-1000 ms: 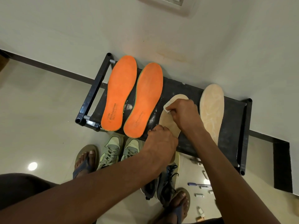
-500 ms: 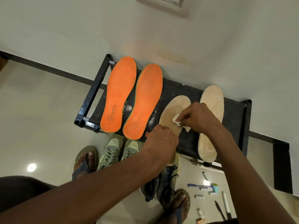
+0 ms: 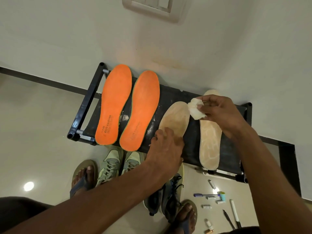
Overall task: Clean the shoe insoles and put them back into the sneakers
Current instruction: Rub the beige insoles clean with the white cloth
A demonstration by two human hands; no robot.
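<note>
On the black cloth-topped bench (image 3: 175, 98), two matt orange foam insoles (image 3: 114, 105) lie left of two worn, rough beige insoles (image 3: 175, 119); the floor tiles (image 3: 37, 132) are glossy.

Four insoles flat on rack (image 3: 172, 97), rack against wall (image 3: 67, 31). Leftmost insole (image 3: 114, 105) just beside second insole (image 3: 141, 112); third insole (image 3: 175, 119) at 3 o'clock of it; fourth insole (image 3: 210, 141) farthest right. Sneakers (image 3: 121, 164) on floor (image 3: 33, 132) at 6 o'clock of rack; pens (image 3: 233, 211) at 5 o'clock.
</note>
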